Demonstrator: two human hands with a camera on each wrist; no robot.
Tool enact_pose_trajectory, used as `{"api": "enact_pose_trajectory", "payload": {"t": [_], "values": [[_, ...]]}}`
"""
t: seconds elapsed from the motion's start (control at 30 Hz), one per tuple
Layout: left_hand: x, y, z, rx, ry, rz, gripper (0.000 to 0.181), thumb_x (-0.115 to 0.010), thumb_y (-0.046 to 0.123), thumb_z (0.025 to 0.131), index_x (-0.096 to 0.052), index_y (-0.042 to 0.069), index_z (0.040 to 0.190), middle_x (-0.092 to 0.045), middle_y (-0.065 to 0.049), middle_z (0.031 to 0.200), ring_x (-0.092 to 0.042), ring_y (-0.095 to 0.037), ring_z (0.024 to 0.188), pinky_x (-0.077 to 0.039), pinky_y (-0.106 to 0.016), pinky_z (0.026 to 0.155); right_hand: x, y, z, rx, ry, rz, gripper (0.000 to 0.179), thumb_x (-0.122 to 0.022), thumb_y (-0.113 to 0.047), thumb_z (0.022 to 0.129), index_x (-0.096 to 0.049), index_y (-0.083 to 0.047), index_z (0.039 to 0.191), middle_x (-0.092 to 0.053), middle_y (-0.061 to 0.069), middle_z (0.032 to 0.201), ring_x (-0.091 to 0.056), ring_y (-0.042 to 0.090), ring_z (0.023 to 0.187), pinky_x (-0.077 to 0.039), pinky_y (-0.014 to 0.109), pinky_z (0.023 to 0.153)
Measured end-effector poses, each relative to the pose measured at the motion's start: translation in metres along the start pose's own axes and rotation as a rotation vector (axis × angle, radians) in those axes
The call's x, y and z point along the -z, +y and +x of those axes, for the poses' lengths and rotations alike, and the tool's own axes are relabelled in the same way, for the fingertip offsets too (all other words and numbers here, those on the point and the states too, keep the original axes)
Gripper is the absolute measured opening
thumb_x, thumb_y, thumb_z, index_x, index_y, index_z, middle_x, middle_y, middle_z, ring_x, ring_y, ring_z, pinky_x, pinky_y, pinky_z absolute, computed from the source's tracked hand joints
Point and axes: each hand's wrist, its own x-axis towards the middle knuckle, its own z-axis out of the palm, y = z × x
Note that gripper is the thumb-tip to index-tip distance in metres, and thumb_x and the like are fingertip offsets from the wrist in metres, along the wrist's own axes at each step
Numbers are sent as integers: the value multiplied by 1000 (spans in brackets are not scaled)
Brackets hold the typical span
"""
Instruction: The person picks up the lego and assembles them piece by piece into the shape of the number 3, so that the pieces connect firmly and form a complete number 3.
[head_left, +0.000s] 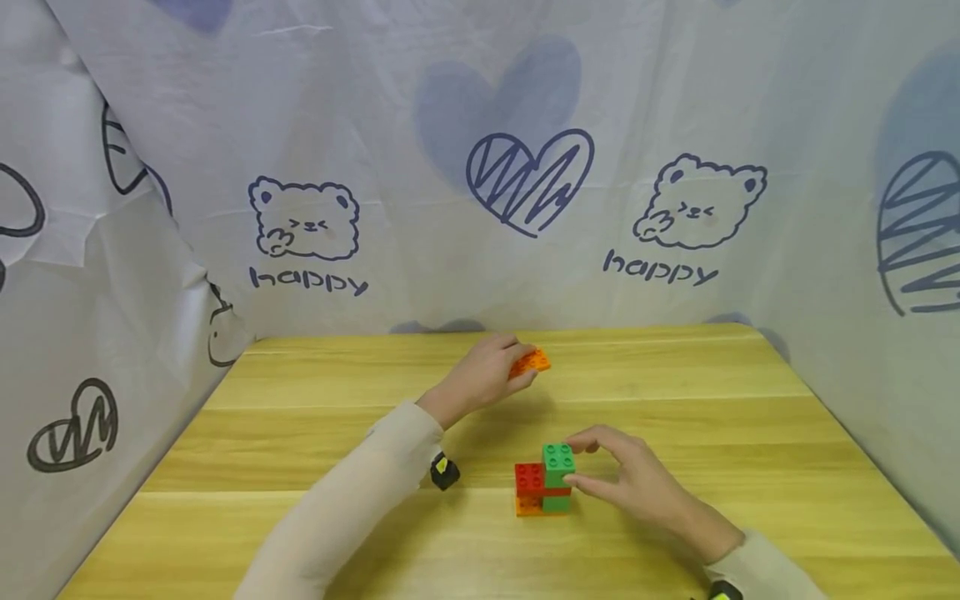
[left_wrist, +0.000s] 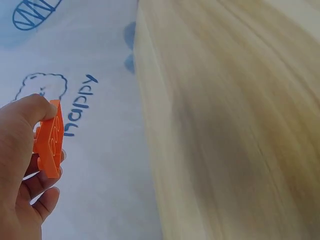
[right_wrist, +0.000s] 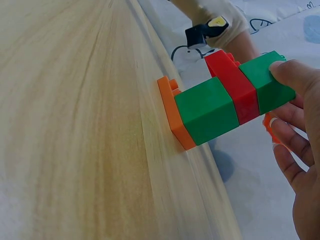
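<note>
Over the far part of the table, my left hand (head_left: 480,373) pinches a flat orange toy building brick (head_left: 536,361). The left wrist view shows this brick (left_wrist: 50,142) tilted, between thumb and fingers, off the table. Nearer stands a small stack: an orange flat base (right_wrist: 175,114), a green brick (right_wrist: 207,111), a red brick (right_wrist: 236,89) and a green brick (right_wrist: 267,82) on top. My right hand (head_left: 637,477) holds the top green brick (head_left: 558,460) from the right side, thumb on its near side. The fingers behind it are partly hidden in the right wrist view.
The stack stands on a wooden table (head_left: 300,454). A white cloth (head_left: 420,250) with blue drawings hangs behind the table and at its sides. A black band piece with a yellow mark (head_left: 444,471) sits at the left wrist.
</note>
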Motion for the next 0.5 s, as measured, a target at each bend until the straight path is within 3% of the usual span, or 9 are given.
{"api": "enact_pose_trajectory", "payload": {"t": [0.5], "values": [[27, 14, -27, -80, 63, -72, 40, -63, 33, 96, -64, 8, 128, -63, -4, 106, -56, -17, 89, -49, -32, 81, 1, -2, 0, -23, -13, 17, 38, -81, -13, 82, -63, -17, 116, -66, -9, 110, -64, 19, 95, -53, 38, 81]]}}
